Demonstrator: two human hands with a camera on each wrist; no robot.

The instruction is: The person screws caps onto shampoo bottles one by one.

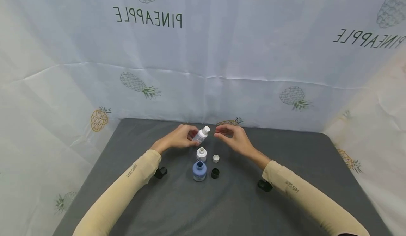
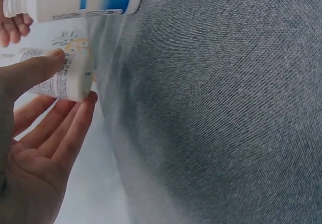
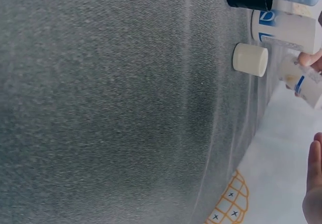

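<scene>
My left hand [image 1: 182,136] grips a small white bottle [image 1: 201,136] and holds it tilted, its white cap [image 1: 206,129] pointing up to the right. In the left wrist view the thumb lies along the label and fingertips support the base. To the right of that cap my right hand [image 1: 234,138] hovers with loosely bent fingers, a gap between them and the bottle. Below, an uncapped white bottle [image 1: 201,155] stands upright, and in front of it an uncapped blue bottle [image 1: 199,173]. Beside them lie a loose white cap [image 1: 216,159] and a black cap [image 1: 215,173].
All this stands on a dark grey cloth-covered table [image 1: 234,207]. A pale curtain [image 1: 203,53] printed with pineapples hangs right behind the table's far edge. Black devices [image 1: 161,172] are worn at both wrists, under the cream sleeves [image 1: 123,183].
</scene>
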